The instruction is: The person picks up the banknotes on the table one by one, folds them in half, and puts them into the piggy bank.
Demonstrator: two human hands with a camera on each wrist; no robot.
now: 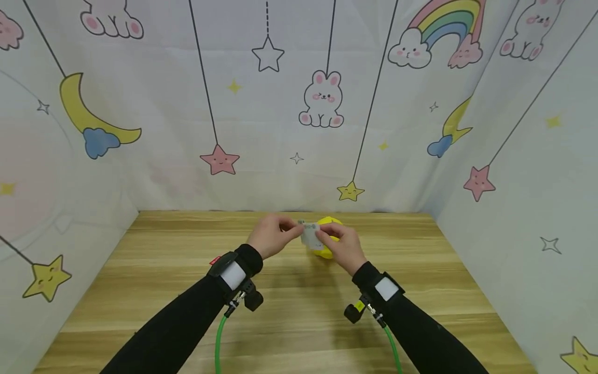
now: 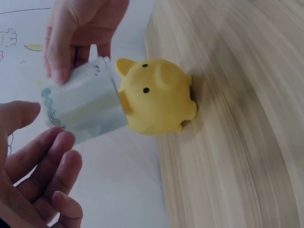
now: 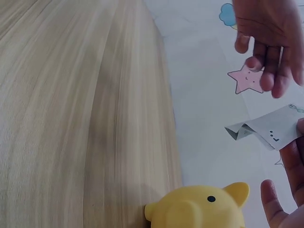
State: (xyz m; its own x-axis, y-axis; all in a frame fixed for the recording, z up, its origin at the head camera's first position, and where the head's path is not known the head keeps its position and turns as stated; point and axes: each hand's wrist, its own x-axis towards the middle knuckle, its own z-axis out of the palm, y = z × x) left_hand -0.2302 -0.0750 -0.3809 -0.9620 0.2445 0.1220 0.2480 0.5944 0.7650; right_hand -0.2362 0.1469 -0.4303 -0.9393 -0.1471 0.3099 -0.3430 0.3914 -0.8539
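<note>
A folded, pale banknote (image 2: 85, 102) with greenish print at one end is pinched in my right hand (image 1: 344, 244), thumb on one face. In the right wrist view the note (image 3: 278, 126) shows its bent layers. My left hand (image 1: 275, 236) is close by the note's other side, fingers loosely bent; the right wrist view has this hand (image 3: 270, 45) apart from the paper. Just beyond the note stands a yellow piggy bank (image 2: 159, 97), partly hidden behind paper and right hand in the head view. Its top is hidden by the note in the left wrist view.
The piggy bank rests on a wood-grain table (image 1: 299, 322), near its far edge. A white cloth printed with stars, moons and rabbits (image 1: 289, 171) hangs behind the table and along both sides. Green cables (image 1: 219, 343) run from the wrist cameras.
</note>
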